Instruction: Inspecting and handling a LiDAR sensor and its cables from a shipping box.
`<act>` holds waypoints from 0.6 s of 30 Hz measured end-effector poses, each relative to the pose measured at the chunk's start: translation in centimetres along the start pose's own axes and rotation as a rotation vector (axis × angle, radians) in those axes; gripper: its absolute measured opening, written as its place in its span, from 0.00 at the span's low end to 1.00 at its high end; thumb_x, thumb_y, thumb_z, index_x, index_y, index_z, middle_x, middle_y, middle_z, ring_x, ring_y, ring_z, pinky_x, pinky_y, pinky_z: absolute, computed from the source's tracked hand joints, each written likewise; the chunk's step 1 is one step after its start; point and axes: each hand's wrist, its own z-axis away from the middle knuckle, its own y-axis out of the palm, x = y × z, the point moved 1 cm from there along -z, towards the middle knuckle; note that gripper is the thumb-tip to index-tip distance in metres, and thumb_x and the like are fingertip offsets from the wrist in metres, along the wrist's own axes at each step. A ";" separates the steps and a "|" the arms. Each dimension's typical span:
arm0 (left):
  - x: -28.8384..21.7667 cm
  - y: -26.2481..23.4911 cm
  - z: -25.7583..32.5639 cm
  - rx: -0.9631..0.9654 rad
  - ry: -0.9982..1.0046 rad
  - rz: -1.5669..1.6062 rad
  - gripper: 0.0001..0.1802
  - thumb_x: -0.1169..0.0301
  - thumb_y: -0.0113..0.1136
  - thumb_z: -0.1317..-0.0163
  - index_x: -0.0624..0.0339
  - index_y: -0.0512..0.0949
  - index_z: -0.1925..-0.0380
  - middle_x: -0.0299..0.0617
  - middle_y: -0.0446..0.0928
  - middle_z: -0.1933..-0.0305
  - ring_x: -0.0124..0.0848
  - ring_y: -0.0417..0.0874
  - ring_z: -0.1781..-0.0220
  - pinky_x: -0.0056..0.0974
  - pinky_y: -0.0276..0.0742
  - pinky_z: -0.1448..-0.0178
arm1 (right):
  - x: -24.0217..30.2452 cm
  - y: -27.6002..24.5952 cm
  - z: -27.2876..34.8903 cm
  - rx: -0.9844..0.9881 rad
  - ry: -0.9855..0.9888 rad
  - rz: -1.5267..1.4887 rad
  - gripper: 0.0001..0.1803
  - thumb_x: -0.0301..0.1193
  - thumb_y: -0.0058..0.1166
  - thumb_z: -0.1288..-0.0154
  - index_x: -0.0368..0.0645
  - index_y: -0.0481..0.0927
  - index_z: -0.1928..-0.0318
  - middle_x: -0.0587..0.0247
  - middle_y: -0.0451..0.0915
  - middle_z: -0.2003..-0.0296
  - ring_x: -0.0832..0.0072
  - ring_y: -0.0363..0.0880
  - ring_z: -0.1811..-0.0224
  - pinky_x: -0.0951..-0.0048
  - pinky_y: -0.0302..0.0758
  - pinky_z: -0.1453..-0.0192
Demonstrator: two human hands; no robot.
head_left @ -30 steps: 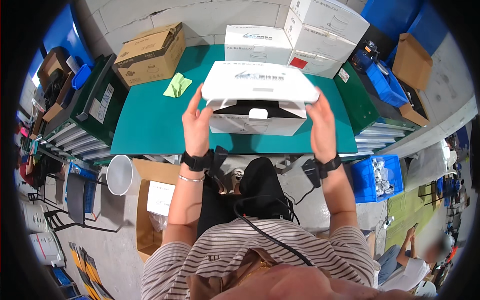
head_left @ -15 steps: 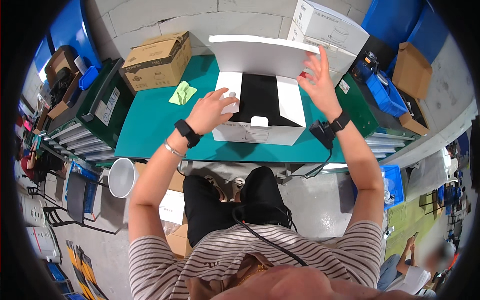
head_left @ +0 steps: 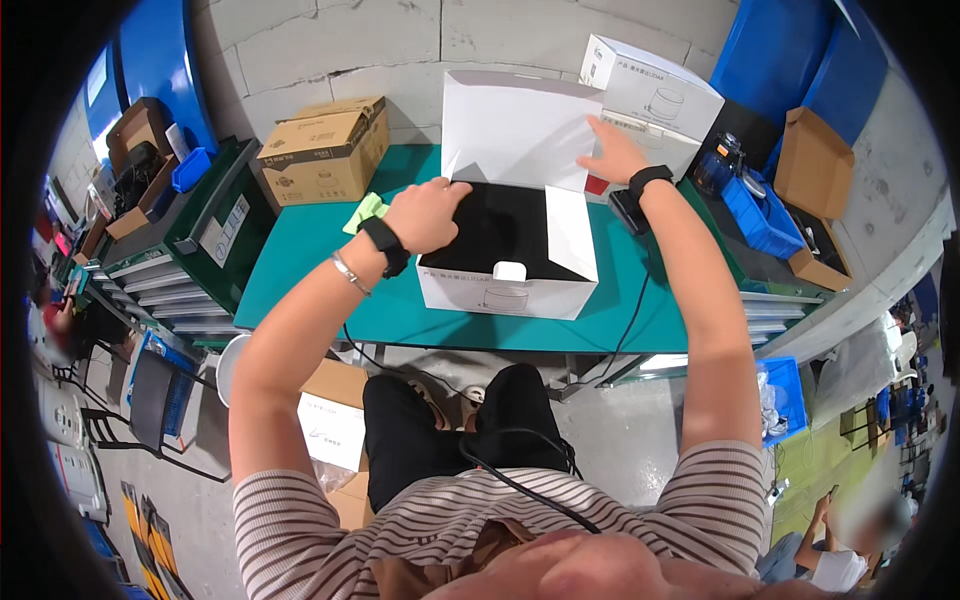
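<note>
A white cardboard box [head_left: 500,298] stands on the green tabletop, its lid [head_left: 515,125] raised at the back. Black foam [head_left: 505,225] fills the inside, and the right side flap [head_left: 568,225] lies tilted over it. My left hand [head_left: 425,215] is at the box's left edge with its fingers curled. It hides the left flap, so what it pinches there does not show. At the lid's right edge is my right hand [head_left: 615,155], its index finger stretched upward and its thumb apart. Whether it touches the lid is hard to tell.
A brown carton [head_left: 325,160] and a light green cloth [head_left: 366,212] sit on the left of the green table [head_left: 300,280]. White boxes [head_left: 655,95] are stacked at the back right. Drawer cabinets flank the table, with a blue bin [head_left: 760,215] on the right one.
My left hand has gone from spread fingers over the left flap to curled fingers at the box's left edge. My right hand has lowered beside the lid, which leans farther back.
</note>
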 end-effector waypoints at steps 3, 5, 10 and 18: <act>1.5 -0.6 0.6 -0.013 -0.198 -0.004 0.28 0.77 0.53 0.51 0.55 0.74 0.46 0.50 0.69 0.39 0.48 0.76 0.44 0.50 0.73 0.42 | -0.5 2.4 0.0 0.203 0.117 0.109 0.43 0.50 0.57 0.42 0.49 0.56 0.30 0.46 0.63 0.36 0.53 0.63 0.34 0.55 0.64 0.33; 3.7 0.2 1.4 -0.043 -0.180 -0.185 0.27 0.77 0.54 0.50 0.54 0.74 0.45 0.49 0.69 0.38 0.46 0.73 0.41 0.52 0.69 0.39 | 1.7 2.8 0.2 0.240 0.164 0.140 0.42 0.53 0.55 0.41 0.50 0.58 0.31 0.50 0.64 0.37 0.55 0.63 0.34 0.55 0.65 0.34; 5.1 1.8 0.9 0.023 -0.040 -0.368 0.30 0.75 0.57 0.48 0.48 0.72 0.41 0.47 0.70 0.38 0.43 0.68 0.35 0.54 0.64 0.36 | 7.6 3.8 2.1 0.288 -0.026 0.319 0.37 0.55 0.50 0.39 0.51 0.64 0.34 0.54 0.67 0.38 0.59 0.67 0.37 0.45 0.61 0.35; 4.6 3.6 -0.3 0.272 -0.148 -0.032 0.32 0.68 0.55 0.44 0.49 0.66 0.36 0.54 0.73 0.48 0.50 0.76 0.47 0.48 0.74 0.44 | 11.7 1.6 7.1 0.384 -0.245 0.276 0.25 0.37 0.49 0.44 0.48 0.76 0.44 0.61 0.78 0.52 0.65 0.74 0.48 0.54 0.61 0.40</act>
